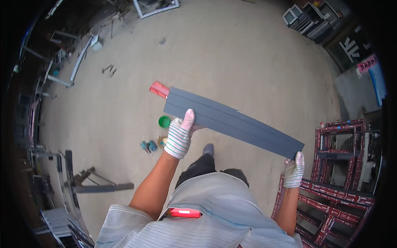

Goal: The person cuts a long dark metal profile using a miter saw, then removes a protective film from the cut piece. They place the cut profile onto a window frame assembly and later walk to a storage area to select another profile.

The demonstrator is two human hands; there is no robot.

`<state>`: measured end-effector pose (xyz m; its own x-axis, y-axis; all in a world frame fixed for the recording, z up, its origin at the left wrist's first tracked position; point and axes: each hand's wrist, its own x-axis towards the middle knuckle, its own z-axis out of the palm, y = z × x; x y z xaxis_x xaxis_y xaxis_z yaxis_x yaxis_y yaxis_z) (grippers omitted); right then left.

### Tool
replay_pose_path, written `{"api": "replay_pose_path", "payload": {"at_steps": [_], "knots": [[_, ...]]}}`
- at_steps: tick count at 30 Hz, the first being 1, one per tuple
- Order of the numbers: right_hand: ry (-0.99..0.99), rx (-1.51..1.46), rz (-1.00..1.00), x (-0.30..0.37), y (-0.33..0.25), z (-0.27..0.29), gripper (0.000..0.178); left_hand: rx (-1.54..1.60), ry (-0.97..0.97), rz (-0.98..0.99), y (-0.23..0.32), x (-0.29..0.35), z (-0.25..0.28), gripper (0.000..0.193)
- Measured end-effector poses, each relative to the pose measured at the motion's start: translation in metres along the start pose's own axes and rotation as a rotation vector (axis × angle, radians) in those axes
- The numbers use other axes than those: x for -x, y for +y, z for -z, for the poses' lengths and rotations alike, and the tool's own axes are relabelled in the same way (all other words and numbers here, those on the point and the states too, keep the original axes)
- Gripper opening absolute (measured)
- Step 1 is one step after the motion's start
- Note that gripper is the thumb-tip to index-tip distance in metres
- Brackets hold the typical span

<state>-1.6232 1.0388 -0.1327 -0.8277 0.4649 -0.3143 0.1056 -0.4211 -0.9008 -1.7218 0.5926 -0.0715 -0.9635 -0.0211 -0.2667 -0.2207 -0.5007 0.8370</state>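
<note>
A long dark grey panel [233,120] with lengthwise grooves spans the space between my hands, held up above the floor and sloping down toward the right. My left hand [180,134], in a striped work glove, grips its lower edge near the left end, thumb on top. At the right end's lower corner, my right hand [294,169] is closed on the panel, also gloved. Behind the panel's left end a red object [159,89] shows, partly hidden. Below that end a green round container [164,121] and a teal power tool [148,146] are on the floor.
Frames wrapped in dark red tape [337,157] stand and lie at the right. A metal stand [103,188] is at the left. Hand tools [109,71] lie on the floor [231,53] farther off. Stacked window frames [310,20] are at the far right, a white frame [156,11] at the far edge.
</note>
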Motion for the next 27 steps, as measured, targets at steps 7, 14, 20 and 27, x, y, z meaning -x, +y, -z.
{"api": "replay_pose_path", "payload": {"at_steps": [7,14,20,27], "knots": [[0.142,0.115,-0.038,-0.148,-0.026,-0.065,0.037,-0.675,0.030,-0.081,0.089,-0.192,-0.127,0.048],[0.101,0.142,-0.297,-0.383,-0.008,-0.120,0.058,-0.665,0.050,-0.152,0.085,-0.371,-0.233,0.051],[-0.093,0.294,-0.423,-0.583,-0.024,-0.176,0.051,-0.707,0.011,-0.039,0.121,-0.501,-0.308,0.035],[-0.118,0.289,-0.493,-0.753,-0.055,-0.298,0.055,-0.510,-0.012,-0.099,0.143,-0.667,-0.345,0.025]]}}
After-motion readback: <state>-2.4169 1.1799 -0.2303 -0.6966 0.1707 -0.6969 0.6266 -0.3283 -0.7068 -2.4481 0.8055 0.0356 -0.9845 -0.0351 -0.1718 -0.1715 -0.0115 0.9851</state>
